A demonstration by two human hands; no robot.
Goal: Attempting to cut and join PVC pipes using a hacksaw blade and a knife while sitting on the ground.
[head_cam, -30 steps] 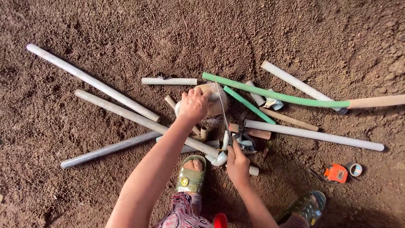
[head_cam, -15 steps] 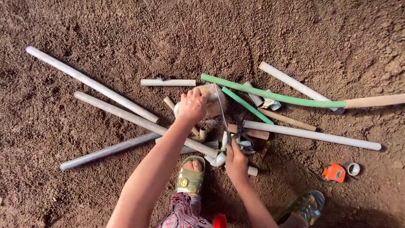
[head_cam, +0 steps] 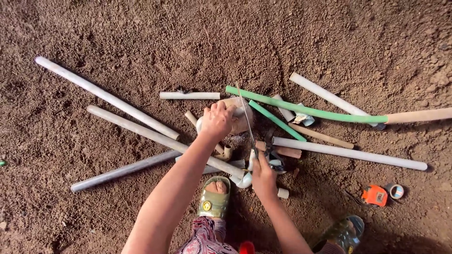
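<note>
My left hand (head_cam: 217, 120) grips a short white pipe piece (head_cam: 238, 113), light, stiff, slippery; my right hand (head_cam: 263, 174) clasps the thin hacksaw (head_cam: 246, 120) handle just beside.

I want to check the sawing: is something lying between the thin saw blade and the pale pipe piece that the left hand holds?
Nothing visible: the thin saw blade lies directly beside the pale pipe piece under the left hand; the right hand holds its handle.

An orange tape measure (head_cam: 375, 195) and a tape roll (head_cam: 396, 191) lie at lower right on bare soil (head_cam: 141, 33). A green hose (head_cam: 306, 109) runs right of centre. Long grey pipes (head_cam: 106, 96) lie at left.
</note>
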